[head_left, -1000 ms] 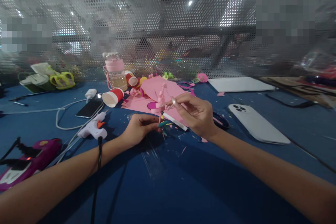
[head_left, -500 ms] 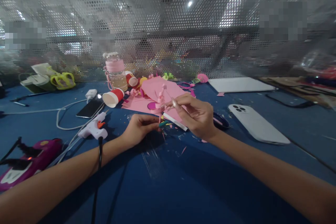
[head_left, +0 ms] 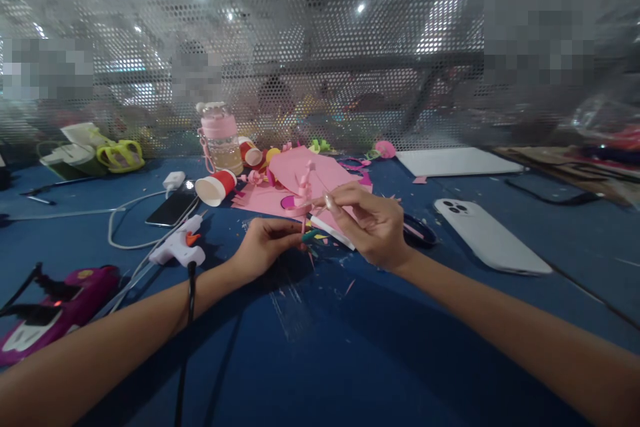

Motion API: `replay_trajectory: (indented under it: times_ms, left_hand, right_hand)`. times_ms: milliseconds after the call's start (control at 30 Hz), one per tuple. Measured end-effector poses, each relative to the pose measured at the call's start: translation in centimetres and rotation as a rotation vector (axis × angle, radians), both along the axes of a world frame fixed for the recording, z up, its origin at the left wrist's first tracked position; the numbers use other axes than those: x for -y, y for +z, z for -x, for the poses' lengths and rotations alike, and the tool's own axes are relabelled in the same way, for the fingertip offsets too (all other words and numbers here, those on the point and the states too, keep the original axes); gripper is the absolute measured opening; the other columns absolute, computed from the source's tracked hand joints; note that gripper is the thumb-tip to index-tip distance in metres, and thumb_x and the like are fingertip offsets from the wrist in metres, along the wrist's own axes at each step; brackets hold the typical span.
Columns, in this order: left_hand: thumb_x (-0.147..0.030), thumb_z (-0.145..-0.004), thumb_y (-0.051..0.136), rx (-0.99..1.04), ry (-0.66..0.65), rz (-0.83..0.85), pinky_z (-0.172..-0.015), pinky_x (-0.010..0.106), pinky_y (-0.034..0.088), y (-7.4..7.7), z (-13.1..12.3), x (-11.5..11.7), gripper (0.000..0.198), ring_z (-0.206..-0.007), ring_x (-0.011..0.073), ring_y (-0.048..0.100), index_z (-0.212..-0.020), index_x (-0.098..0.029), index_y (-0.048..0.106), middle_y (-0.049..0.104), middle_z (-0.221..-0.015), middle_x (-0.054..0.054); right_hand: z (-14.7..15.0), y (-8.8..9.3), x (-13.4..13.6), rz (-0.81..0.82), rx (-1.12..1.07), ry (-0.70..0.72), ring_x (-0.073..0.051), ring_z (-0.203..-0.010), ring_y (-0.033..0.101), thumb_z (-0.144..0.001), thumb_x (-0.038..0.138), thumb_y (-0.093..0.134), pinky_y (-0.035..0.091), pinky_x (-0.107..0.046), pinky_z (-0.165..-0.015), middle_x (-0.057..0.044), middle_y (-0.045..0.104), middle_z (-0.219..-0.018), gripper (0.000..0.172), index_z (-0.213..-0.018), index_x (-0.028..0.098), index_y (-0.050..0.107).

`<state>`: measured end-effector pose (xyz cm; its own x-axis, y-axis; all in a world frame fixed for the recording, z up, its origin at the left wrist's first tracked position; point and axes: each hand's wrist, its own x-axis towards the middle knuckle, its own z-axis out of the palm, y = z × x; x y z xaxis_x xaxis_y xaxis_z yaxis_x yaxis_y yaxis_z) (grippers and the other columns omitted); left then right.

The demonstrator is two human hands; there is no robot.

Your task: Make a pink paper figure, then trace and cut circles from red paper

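Observation:
My left hand pinches the lower end of a pink curled-paper piece, which stands upright with small curls along it. A green bit shows at the left fingertips; I cannot tell if it is part of the piece. My right hand is closed in a pinch just right of the curls, thumb and index finger on a thin pink paper strip that seems to join the piece. Behind both hands lie pink paper sheets, and a white strip-like object lies below the right fingers.
To the left are a white glue gun, a dark phone, a purple power strip, a red paper cup and a pink-lidded bottle. At right lie a white phone and a dark blue oval object.
My right hand has shifted slightly left and down, its fingertips closer to the pink curls. The pink strip now reaches round toward them. My left hand has hardly moved.

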<state>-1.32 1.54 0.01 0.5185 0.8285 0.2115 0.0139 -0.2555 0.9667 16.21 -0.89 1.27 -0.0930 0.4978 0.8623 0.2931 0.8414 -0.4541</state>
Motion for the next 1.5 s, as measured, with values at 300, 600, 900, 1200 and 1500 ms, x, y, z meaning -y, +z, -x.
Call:
replay_trajectory:
  times_ms: [300,600,900,1200,1500]
  left_hand:
    - [-0.030,-0.065,0.067,-0.029,0.016,-0.017,-0.064,0.024,0.049,0.1,0.0,0.1,0.017,-0.058,0.0123,0.060,-0.071,-0.014,0.071,0.069,-0.063,0.003]
    - [-0.024,-0.060,0.071,0.037,0.081,0.127,-0.059,0.021,0.048,0.1,-0.2,-0.4,0.014,-0.055,0.0099,0.059,-0.070,-0.014,0.069,0.067,-0.058,0.000]
    - [-0.014,-0.058,0.070,0.110,0.118,0.238,-0.058,0.018,0.046,0.0,-0.2,-0.5,0.009,-0.053,0.0069,0.058,-0.067,-0.015,0.069,0.066,-0.058,-0.002]
    - [-0.021,-0.054,0.074,0.098,0.120,0.253,-0.060,0.022,0.048,0.6,-0.4,-0.1,0.013,-0.052,0.0091,0.058,-0.063,-0.013,0.067,0.066,-0.056,-0.001]
    - [-0.022,-0.060,0.069,0.002,0.107,0.093,-0.063,0.021,0.046,0.0,0.0,-0.3,0.010,-0.057,0.0103,0.059,-0.066,-0.015,0.069,0.068,-0.059,0.000]
  right_hand:
    - [-0.1,-0.2,-0.1,0.000,0.012,-0.028,-0.016,-0.074,0.057,-0.076,0.011,0.053,0.049,-0.036,-0.069,-0.003,0.060,-0.073,0.012,-0.079,0.021,0.059]
    - [-0.2,-1.0,-0.2,0.097,-0.071,-0.051,-0.016,-0.077,0.058,-0.079,0.017,0.052,0.048,-0.036,-0.075,-0.003,0.060,-0.078,0.007,-0.081,0.020,0.058]
    - [0.4,-2.4,-0.2,0.036,0.033,-0.191,-0.019,-0.090,0.056,-0.079,0.015,0.047,0.043,-0.040,-0.081,-0.007,0.061,-0.091,0.011,-0.087,0.020,0.052]
    - [0.7,-2.0,0.9,-0.122,0.326,-0.194,-0.022,-0.097,0.050,-0.075,0.012,0.049,0.039,-0.042,-0.084,-0.008,0.062,-0.100,0.019,-0.093,0.021,0.050]
    - [0.2,-1.4,1.1,-0.170,0.337,-0.261,-0.022,-0.109,0.047,-0.076,0.014,0.045,0.033,-0.043,-0.089,-0.009,0.056,-0.115,0.027,-0.102,0.021,0.043]
